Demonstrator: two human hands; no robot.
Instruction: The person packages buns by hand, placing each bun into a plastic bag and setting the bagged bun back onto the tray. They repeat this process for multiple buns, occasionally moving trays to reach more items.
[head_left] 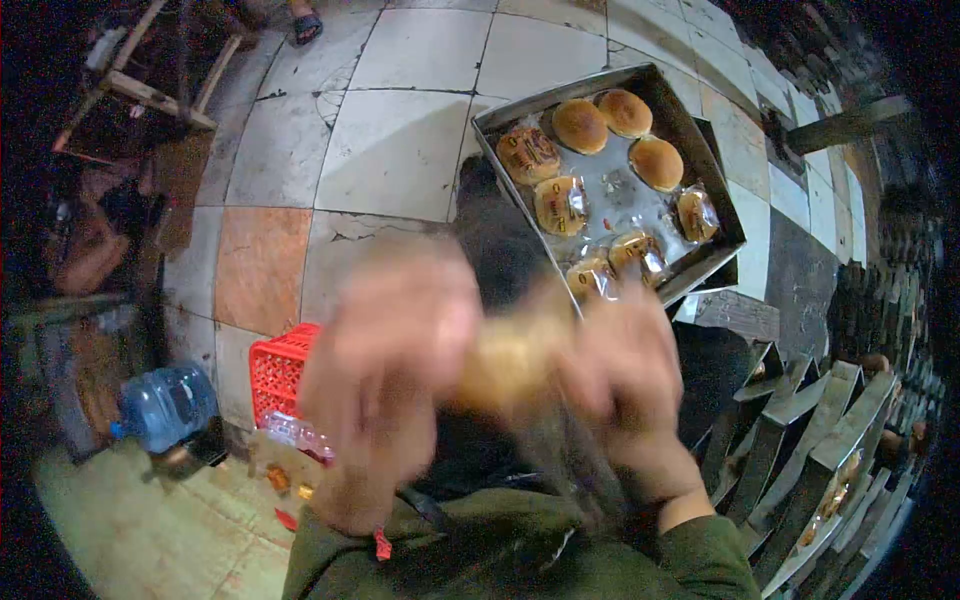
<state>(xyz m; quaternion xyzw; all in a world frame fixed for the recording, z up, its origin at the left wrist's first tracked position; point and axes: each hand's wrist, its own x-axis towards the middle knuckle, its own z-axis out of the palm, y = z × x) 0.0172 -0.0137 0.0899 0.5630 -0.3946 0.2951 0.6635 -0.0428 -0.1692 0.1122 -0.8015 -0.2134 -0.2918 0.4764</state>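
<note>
Blurred by motion, a golden-brown bun [505, 360] is held up between my two hands in front of my body. My left hand [390, 325] is closed at its left side, and my right hand [625, 365] is closed at its right side. The fingers are smeared, so the exact grip does not show. A see-through blur, perhaps a plastic wrapper, hangs below the bun. Just beyond my right hand lies a metal tray [715, 262]. It holds three bare buns [580, 126] at the far side and several wrapped buns [561, 205] along the left and near sides.
A red plastic crate [275, 375] stands on the left, with a clear plastic packet [296, 437] by it. Farther left lies a blue water jug [168, 408]. Stacked metal trays [800, 430] fill the right. A person's sandalled foot [306, 27] is at the top.
</note>
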